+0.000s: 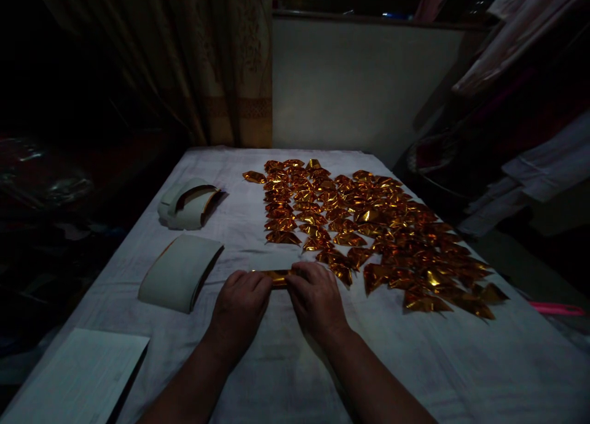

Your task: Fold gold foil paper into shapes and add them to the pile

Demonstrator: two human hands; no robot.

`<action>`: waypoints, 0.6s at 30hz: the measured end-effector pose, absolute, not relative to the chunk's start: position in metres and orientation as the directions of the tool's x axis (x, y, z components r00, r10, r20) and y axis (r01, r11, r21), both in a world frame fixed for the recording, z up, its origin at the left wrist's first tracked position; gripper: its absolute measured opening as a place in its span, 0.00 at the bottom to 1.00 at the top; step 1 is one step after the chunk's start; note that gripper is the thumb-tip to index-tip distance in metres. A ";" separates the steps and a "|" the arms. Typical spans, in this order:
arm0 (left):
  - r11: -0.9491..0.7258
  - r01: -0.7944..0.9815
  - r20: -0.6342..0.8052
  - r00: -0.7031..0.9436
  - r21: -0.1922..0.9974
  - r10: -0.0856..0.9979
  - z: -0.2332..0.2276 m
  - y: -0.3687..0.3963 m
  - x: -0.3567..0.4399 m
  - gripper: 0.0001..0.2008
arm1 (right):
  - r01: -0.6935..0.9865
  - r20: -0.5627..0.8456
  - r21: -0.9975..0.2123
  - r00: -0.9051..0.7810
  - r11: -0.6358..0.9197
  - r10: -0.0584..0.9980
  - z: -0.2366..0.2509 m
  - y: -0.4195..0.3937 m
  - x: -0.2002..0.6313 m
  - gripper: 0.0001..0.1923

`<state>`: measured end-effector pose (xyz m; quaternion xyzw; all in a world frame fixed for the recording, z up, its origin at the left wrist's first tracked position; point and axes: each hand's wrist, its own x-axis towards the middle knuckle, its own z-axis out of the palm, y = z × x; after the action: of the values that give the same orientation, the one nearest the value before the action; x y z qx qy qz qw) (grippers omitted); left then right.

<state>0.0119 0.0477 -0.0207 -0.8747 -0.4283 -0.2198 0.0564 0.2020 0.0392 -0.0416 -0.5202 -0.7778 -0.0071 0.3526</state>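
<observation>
Gold foil strip (278,277) lies flat on the white table cover (295,362) just before me, pinched under the curled fingers of my left hand (240,305) and right hand (316,299), both closed on its ends. I judge this mid-fold; the next crease calls for firm, even pressure. Finished folded foil pieces (369,227) spread beyond, curved white paper stacks (180,270) to the left.

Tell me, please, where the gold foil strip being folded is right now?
The gold foil strip lies near the table's front centre, pinched between the left hand and right hand.
</observation>
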 end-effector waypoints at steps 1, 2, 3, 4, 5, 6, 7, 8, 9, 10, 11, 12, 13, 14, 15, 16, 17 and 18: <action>-0.625 0.775 0.437 0.531 0.097 0.726 -0.021 0.048 0.012 0.07 | 0.804 0.550 -0.368 -0.217 0.467 0.806 -0.040 0.039 0.202 0.06; -0.620 0.777 0.438 0.524 0.105 0.731 -0.021 0.048 0.011 0.07 | 0.791 0.543 -0.380 -0.229 0.479 0.808 -0.039 0.039 0.202 0.05; -0.614 0.781 0.439 0.514 0.114 0.737 -0.021 0.048 0.011 0.08 | 0.776 0.534 -0.391 -0.247 0.495 0.809 -0.038 0.038 0.202 0.04; -0.607 0.785 0.442 0.504 0.123 0.742 -0.022 0.048 0.011 0.08 | 0.757 0.526 -0.401 -0.271 0.516 0.806 -0.038 0.038 0.201 0.04; -0.601 0.788 0.442 0.496 0.132 0.747 -0.023 0.048 0.010 0.09 | 0.736 0.520 -0.410 -0.296 0.539 0.801 -0.037 0.038 0.201 0.04; -0.597 0.789 0.437 0.491 0.143 0.754 -0.023 0.048 0.010 0.09 | 0.716 0.516 -0.419 -0.318 0.558 0.796 -0.037 0.038 0.202 0.03; -0.595 0.788 0.427 0.489 0.157 0.761 -0.023 0.048 0.009 0.10 | 0.700 0.512 -0.429 -0.334 0.572 0.792 -0.037 0.038 0.202 0.03; -0.594 0.785 0.410 0.490 0.175 0.769 -0.023 0.047 0.009 0.10 | 0.689 0.504 -0.439 -0.343 0.577 0.793 -0.037 0.039 0.202 0.04; -0.594 0.780 0.388 0.494 0.198 0.778 -0.022 0.046 0.009 0.11 | 0.683 0.494 -0.449 -0.348 0.576 0.797 -0.037 0.039 0.202 0.04; -0.594 0.773 0.364 0.499 0.222 0.786 -0.020 0.045 0.010 0.12 | 0.680 0.481 -0.459 -0.350 0.571 0.804 -0.037 0.039 0.203 0.05; -0.591 0.768 0.341 0.502 0.245 0.794 -0.018 0.043 0.010 0.14 | 0.679 0.467 -0.470 -0.352 0.565 0.811 -0.037 0.040 0.203 0.06; -0.588 0.765 0.322 0.504 0.264 0.801 -0.015 0.041 0.010 0.15 | 0.677 0.454 -0.479 -0.354 0.559 0.818 -0.038 0.040 0.204 0.08; -0.584 0.763 0.307 0.505 0.278 0.806 -0.013 0.039 0.010 0.17 | 0.676 0.444 -0.486 -0.355 0.554 0.822 -0.038 0.040 0.205 0.09; -0.580 0.763 0.297 0.505 0.285 0.811 -0.011 0.037 0.011 0.18 | 0.675 0.439 -0.491 -0.355 0.551 0.825 -0.038 0.041 0.206 0.09; -0.576 0.765 0.291 0.503 0.287 0.813 -0.010 0.035 0.011 0.18 | 0.675 0.437 -0.492 -0.355 0.550 0.826 -0.039 0.041 0.208 0.10; -0.574 0.768 0.291 0.502 0.283 0.814 -0.010 0.033 0.010 0.18 | 0.676 0.438 -0.490 -0.354 0.550 0.826 -0.039 0.042 0.210 0.10; -0.575 0.771 0.296 0.501 0.274 0.813 -0.010 0.032 0.010 0.18 | 0.677 0.441 -0.487 -0.354 0.551 0.825 -0.040 0.042 0.211 0.10; -0.579 0.772 0.304 0.503 0.262 0.809 -0.011 0.030 0.010 0.18 | 0.679 0.444 -0.482 -0.356 0.554 0.822 -0.040 0.043 0.213 0.10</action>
<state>0.0099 0.0302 -0.0112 -0.8657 -0.4567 -0.1997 -0.0459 0.2132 0.0430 -0.0402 -0.4596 -0.8164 0.1081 0.3325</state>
